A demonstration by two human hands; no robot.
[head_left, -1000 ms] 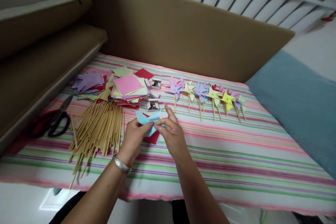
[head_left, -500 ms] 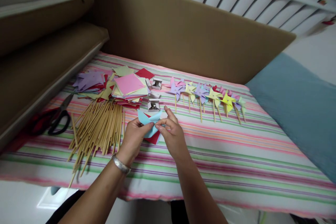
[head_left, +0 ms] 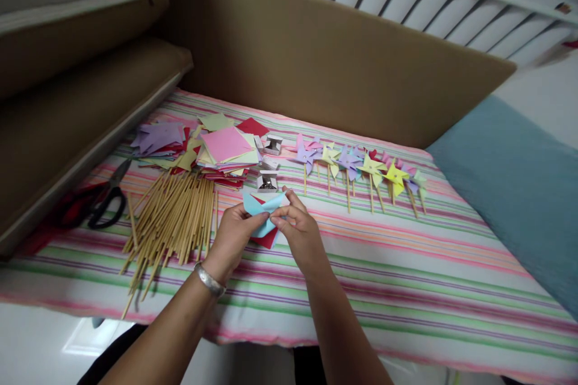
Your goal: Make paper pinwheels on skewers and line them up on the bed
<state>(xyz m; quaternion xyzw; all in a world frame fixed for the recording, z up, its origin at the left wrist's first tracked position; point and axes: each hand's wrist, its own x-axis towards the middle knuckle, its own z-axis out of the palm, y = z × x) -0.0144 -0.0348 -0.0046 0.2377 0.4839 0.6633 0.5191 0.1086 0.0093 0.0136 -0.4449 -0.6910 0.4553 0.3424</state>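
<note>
From here I see the left hand (head_left: 232, 231) and right hand (head_left: 298, 231) pinching the blue paper (head_left: 271, 203) above the red paper (head_left: 266, 240); should either grip slip, its folds might spring open.

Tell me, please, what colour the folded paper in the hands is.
The paper is light blue, seen in the head view.

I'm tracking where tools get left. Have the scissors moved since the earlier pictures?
No. The scissors keep their place against the wooden sticks and the striped cloth; only the whole view shifted slightly.
</note>
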